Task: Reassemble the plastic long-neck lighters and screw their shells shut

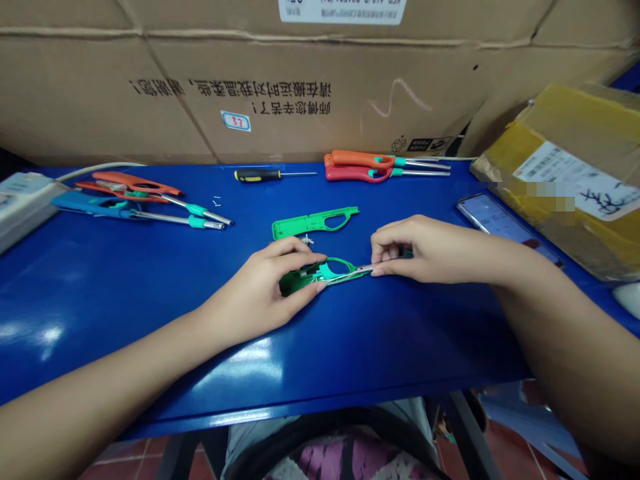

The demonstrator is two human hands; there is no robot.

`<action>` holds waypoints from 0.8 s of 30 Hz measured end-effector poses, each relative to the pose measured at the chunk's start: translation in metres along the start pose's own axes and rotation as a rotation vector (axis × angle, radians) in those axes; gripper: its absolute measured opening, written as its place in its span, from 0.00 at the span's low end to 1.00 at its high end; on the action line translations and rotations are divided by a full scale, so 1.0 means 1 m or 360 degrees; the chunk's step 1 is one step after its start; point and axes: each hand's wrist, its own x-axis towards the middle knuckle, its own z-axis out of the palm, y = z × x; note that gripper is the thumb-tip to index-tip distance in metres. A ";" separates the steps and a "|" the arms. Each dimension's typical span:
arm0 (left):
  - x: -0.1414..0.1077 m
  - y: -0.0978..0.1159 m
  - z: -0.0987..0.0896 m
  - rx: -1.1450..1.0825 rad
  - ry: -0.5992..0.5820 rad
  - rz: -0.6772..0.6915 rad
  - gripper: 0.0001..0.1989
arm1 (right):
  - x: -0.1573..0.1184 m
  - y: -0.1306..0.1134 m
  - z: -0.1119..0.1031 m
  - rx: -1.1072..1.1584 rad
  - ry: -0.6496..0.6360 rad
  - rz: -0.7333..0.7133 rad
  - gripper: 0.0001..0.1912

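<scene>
My left hand [285,283] grips the handle end of an open green lighter shell [345,278], thumb on the near edge and fingers on the far one. Inside the shell sit a teal trigger piece [327,271] and thin wires. My right hand [400,253] pinches the metal tube [365,269] at the shell's narrow right end; its other fingers are curled. Just beyond lies the other green shell half [315,223], with small screws or bits [306,241] beside it, too small to make out.
A screwdriver [257,175], orange and red lighters [357,167] and a phone [500,223] lie farther back. Opened orange and blue lighters [95,203] are at left, near a white power strip [25,200]. Cardboard boxes [175,100] stand behind the blue table [150,280].
</scene>
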 end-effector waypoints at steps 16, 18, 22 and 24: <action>0.000 -0.002 0.002 0.0062 0.0003 0.0054 0.17 | -0.003 0.002 -0.003 -0.0042 -0.0038 0.0035 0.09; 0.000 -0.002 0.002 0.0080 0.0001 0.0070 0.18 | -0.003 0.001 -0.002 -0.0041 -0.0025 0.0021 0.08; 0.000 -0.003 0.002 0.0103 0.0001 0.0103 0.18 | -0.001 -0.001 0.001 -0.0017 -0.0003 0.0020 0.08; 0.000 -0.003 0.002 0.0118 0.0004 0.0123 0.18 | -0.001 -0.002 0.001 -0.0009 0.0002 0.0032 0.08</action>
